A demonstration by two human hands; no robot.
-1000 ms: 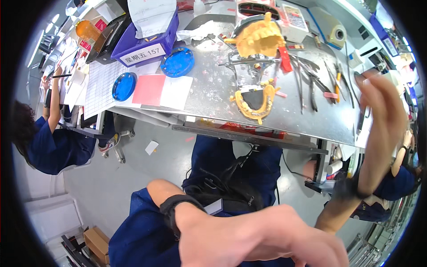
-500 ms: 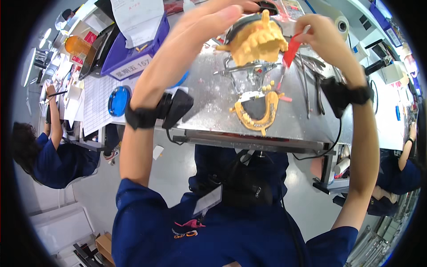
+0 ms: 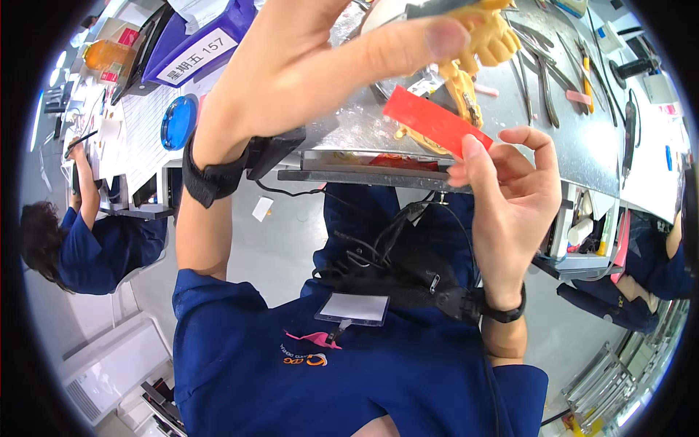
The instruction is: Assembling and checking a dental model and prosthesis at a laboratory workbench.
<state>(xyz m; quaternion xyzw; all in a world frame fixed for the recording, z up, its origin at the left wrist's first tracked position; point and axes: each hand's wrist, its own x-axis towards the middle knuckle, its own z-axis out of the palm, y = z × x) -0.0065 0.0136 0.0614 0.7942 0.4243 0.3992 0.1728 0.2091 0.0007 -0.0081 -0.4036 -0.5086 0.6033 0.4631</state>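
Note:
My left hand (image 3: 313,69) reaches across the top of the head view, its thumb lying over the dark base of a yellow dental cast (image 3: 499,44) with teeth. Its other fingers are out of the picture. Between thumb and fingers of my right hand (image 3: 510,182) is one end of a flat red strip of articulating paper (image 3: 433,120). That strip is held out above the bench's near edge. Partly behind it lies a second, horseshoe-shaped yellow dental cast (image 3: 462,95) on the metal bench.
Pliers (image 3: 544,87) and other slim tools lie on the right of the bench, near a pink stick (image 3: 579,97). Leftward are a blue round dish (image 3: 178,122) and a purple bin (image 3: 237,25). One person (image 3: 102,240) works at far left, another (image 3: 659,251) at far right.
My right hand has brought the red strip from beside the upper cast to the bench's near edge, now turned sideways. My left hand looms closer, with the upper cast farther right in view.

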